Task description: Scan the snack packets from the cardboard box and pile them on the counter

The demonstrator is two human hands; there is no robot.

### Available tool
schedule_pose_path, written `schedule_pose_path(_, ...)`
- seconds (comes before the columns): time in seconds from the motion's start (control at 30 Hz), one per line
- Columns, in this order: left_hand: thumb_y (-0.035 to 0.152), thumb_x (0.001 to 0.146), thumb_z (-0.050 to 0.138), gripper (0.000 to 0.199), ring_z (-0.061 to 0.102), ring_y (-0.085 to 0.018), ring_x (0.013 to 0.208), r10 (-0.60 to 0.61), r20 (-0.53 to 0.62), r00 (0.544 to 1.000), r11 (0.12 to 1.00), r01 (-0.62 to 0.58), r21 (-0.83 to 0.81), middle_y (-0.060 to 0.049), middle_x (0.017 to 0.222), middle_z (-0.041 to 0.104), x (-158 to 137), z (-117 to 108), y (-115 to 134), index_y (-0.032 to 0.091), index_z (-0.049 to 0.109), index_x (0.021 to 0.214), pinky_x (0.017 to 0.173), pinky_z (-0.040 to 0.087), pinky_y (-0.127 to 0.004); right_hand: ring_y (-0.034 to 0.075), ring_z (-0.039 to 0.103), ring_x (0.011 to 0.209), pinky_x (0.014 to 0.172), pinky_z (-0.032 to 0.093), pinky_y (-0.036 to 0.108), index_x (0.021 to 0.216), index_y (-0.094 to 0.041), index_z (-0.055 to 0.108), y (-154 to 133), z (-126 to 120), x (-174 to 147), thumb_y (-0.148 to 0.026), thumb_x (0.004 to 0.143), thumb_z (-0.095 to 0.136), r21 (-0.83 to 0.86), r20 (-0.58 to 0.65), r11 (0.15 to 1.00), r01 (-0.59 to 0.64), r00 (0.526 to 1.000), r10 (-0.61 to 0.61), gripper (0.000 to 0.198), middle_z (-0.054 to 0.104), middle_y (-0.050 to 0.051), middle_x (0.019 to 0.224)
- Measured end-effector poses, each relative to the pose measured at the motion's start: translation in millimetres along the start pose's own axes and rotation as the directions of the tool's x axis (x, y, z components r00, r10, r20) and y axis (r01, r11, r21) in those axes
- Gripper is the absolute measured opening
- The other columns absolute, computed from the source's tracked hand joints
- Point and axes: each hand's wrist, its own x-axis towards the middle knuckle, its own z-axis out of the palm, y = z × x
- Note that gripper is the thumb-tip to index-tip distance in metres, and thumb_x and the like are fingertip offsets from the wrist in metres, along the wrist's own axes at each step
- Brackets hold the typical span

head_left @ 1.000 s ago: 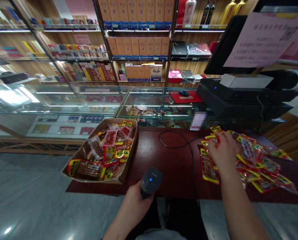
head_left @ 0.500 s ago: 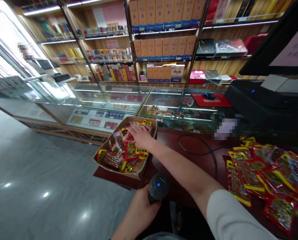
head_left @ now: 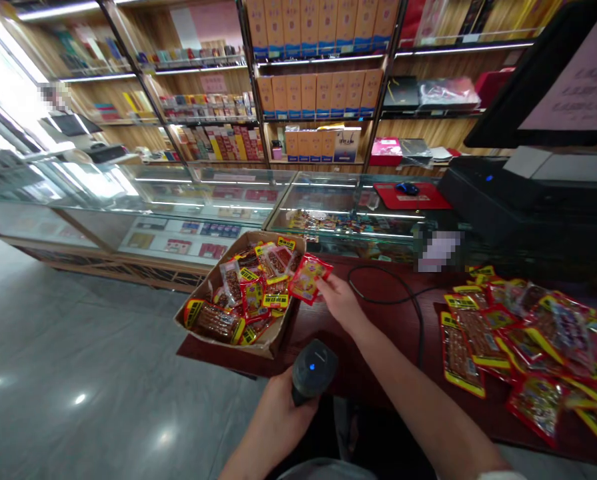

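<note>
Pinched in my right hand (head_left: pixel 339 300) is a red snack packet (head_left: pixel 309 278), held just past the right rim of an open cardboard box (head_left: pixel 276 341). Inside the box lie several more packets, among them a long brown one with yellow ends (head_left: pixel 215 323) and a clear one (head_left: pixel 231 281). My left hand (head_left: pixel 279 405) is wrapped round the handle of a dark barcode scanner (head_left: pixel 314 368), whose head shows a small blue light. The scanner is below and to the right of the box, close to the table's front edge.
A heap of snack packets (head_left: pixel 523 340) covers the right of the dark red table (head_left: pixel 378 329). A black cable (head_left: pixel 420 320) loops between heap and box. Behind stand a glass counter (head_left: pixel 218 193), a mouse on a red mat (head_left: pixel 435 196) and a monitor (head_left: pixel 543 73). A person (head_left: pixel 61 120) is far left.
My right hand has come out of the box, moving right, and now grips a red snack packet. My left hand still holds the scanner. The view has shifted slightly.
</note>
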Motion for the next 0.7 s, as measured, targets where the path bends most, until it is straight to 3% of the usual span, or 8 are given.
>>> schedule_pose_path(0.1,0.011,0.076,0.058,0.017,0.066,-0.021,0.074,-0.029,-0.01,1.0,0.999,0.029,-0.025,-0.002,0.071,0.071,5.5,5.9,3.4,0.015,0.072,0.086,0.071,0.051,-0.027,0.025,0.075,0.085,0.078,0.06,0.038,0.105,-0.022,0.074,14.7,-51.9,-51.1,-0.049,0.077,0.071,0.264,-0.152,0.941,-0.213,0.954,0.259,0.038,0.079,0.002,0.092)
schedule_pose_path(0.2,0.014,0.078,0.06,0.014,0.064,-0.019,0.069,-0.04,0.021,0.999,0.999,0.041,-0.027,-0.001,0.067,0.068,12.5,13.3,10.2,0.015,0.071,0.087,0.069,0.051,-0.027,0.024,0.075,0.087,0.082,0.059,0.038,0.108,-0.023,0.072,34.1,-85.8,-91.5,-0.034,0.068,0.073,0.324,-0.205,0.902,-0.287,0.909,0.363,0.04,0.08,0.0,0.094)
schedule_pose_path(0.4,0.016,0.079,0.061,0.011,0.061,-0.018,0.067,0.008,0.062,0.998,1.0,-0.009,0.017,-0.001,0.069,0.069,22.0,25.3,22.9,0.015,0.07,0.084,0.068,0.049,-0.025,0.024,0.075,0.091,0.08,0.061,0.04,0.119,-0.025,0.061,59.6,-101.0,-117.0,-0.033,0.064,0.083,0.306,-0.372,0.935,-0.182,0.881,0.293,0.06,0.079,0.004,0.104)
schedule_pose_path(0.57,0.016,0.078,0.062,0.012,0.061,-0.019,0.067,-0.015,0.049,0.999,1.0,0.014,0.019,0.0,0.064,0.067,22.9,27.3,20.8,0.015,0.072,0.085,0.068,0.05,-0.026,0.025,0.069,0.117,0.099,0.055,0.041,0.132,-0.026,0.059,57.3,-100.9,-118.6,-0.037,0.073,0.082,0.302,-0.382,0.95,-0.084,0.902,0.201,0.064,0.073,0.007,0.128)
schedule_pose_path(0.7,0.015,0.081,0.06,0.014,0.064,-0.019,0.07,0.001,0.058,0.998,0.999,-0.003,0.042,-0.001,0.068,0.069,21.7,27.7,16.1,0.014,0.072,0.089,0.07,0.05,-0.027,0.024,0.071,0.107,0.101,0.054,0.043,0.123,-0.026,0.063,62.8,-102.6,-119.5,-0.035,0.068,0.086,0.348,-0.471,0.936,-0.055,0.853,0.225,0.061,0.076,0.004,0.114)
